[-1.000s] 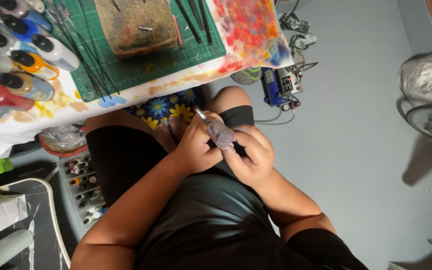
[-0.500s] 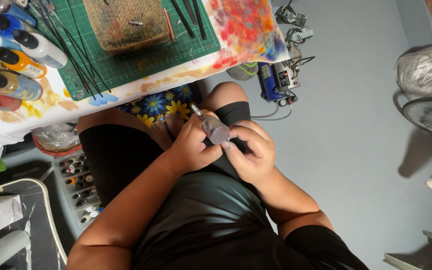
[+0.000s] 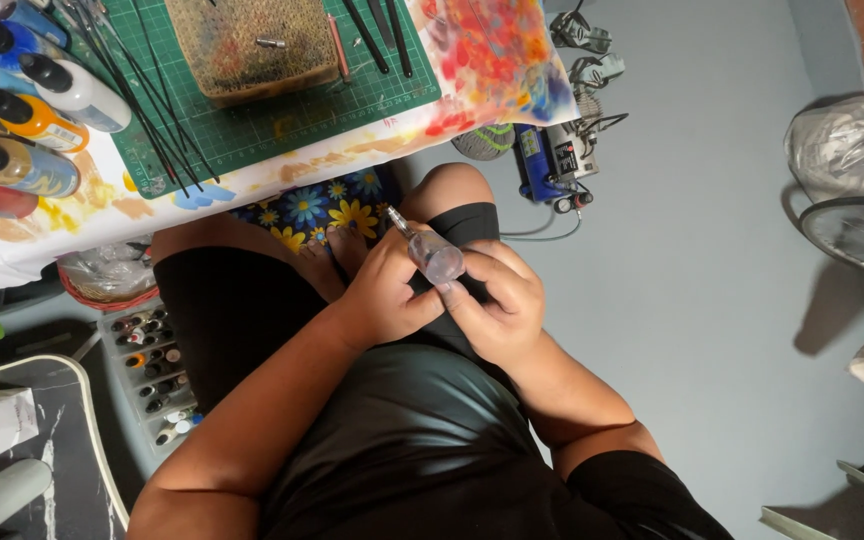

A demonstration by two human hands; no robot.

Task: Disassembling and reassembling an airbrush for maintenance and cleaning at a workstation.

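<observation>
We see both hands closed on one small tool [image 3: 430, 252], a slim pen-like thing with a clear, pale violet barrel and a thin metal tip that points up and away toward the table. The left hand [image 3: 384, 295] has its grip clamped round the lower side of the barrel, fingers curled under it. The right hand [image 3: 500, 305] has its grip pinched on the blunt near end, thumb and fingertips touching the clear part. The two hands touch each other, and the tool sits between them, held in the air above the person's lap, over black shorts [image 3: 242, 310] and a dark shirt [image 3: 402, 440].

Just beyond the tool's tip we find a blue cloth with yellow flowers [image 3: 327, 208], which lies under the table edge between the knees. Above it runs the table [image 3: 152, 205], its white cover stained with orange, yellow and blue paint. A green cutting mat [image 3: 282, 120] lies on it, and a woven brownish block [image 3: 252, 45] rests on the mat, with thin black sticks [image 3: 137, 100] beside it. Paint bottles [image 3: 32, 120] with black caps lie in a row at the left end.

On the grey floor [image 3: 692, 300] to the right of the knee stands a small blue machine [image 3: 547, 160] with cables. Left of the lap, a tray of small paint pots [image 3: 152, 370] stands on the floor.
</observation>
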